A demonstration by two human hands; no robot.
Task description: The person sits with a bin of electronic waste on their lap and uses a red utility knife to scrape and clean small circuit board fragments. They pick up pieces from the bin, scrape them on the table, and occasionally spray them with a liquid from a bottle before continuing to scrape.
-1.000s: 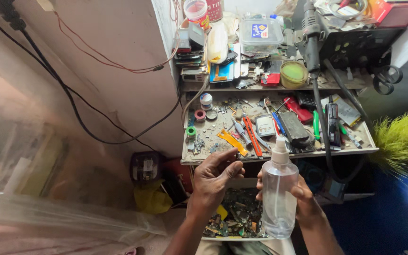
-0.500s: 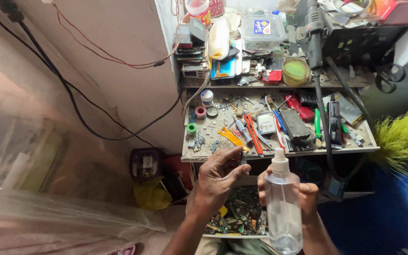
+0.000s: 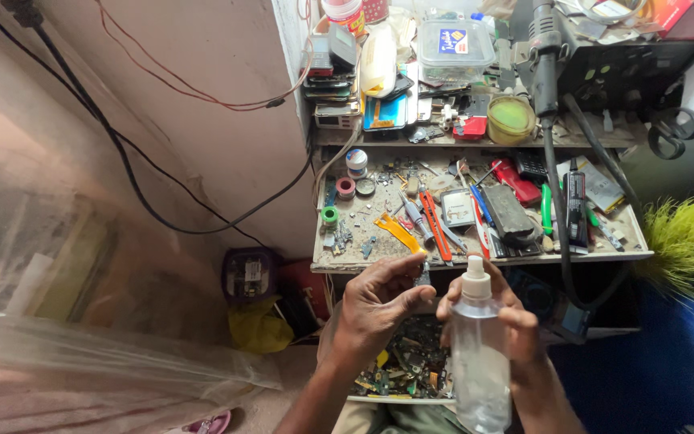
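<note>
Cluttered shelf (image 3: pixel 475 261) blocks ahead — open room only left, toward the wall (image 3: pixel 162 120).
</note>
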